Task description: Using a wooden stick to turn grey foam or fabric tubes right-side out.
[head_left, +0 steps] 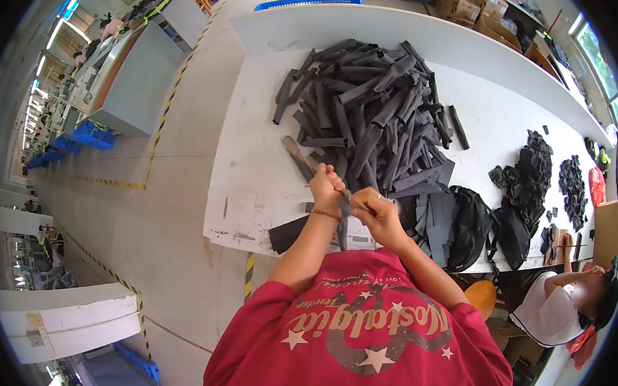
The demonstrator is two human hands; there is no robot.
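both hands, left hand (326, 186) and right hand (374, 212), fingers clamped on one dark strip (343, 222); heap of strips (371, 113) far on the white counter (252, 168)

Both hands pinch one dark grey strip (343, 222). Just past the grip lies a big pile of strips (368, 113) in the same dark grey, almost black. Under the grip the table (252, 168) is white with a few dark smudges. Close below the grip the shirt (351, 337) is red, with pale stars and grey swirls. To the right of the grip sit black bags (475, 226) and black scraps (531, 171). Far off to the left of the grip the floor (171, 221) is pale grey, with yellow and black striped tape (123, 182) and blue crates (91, 134).
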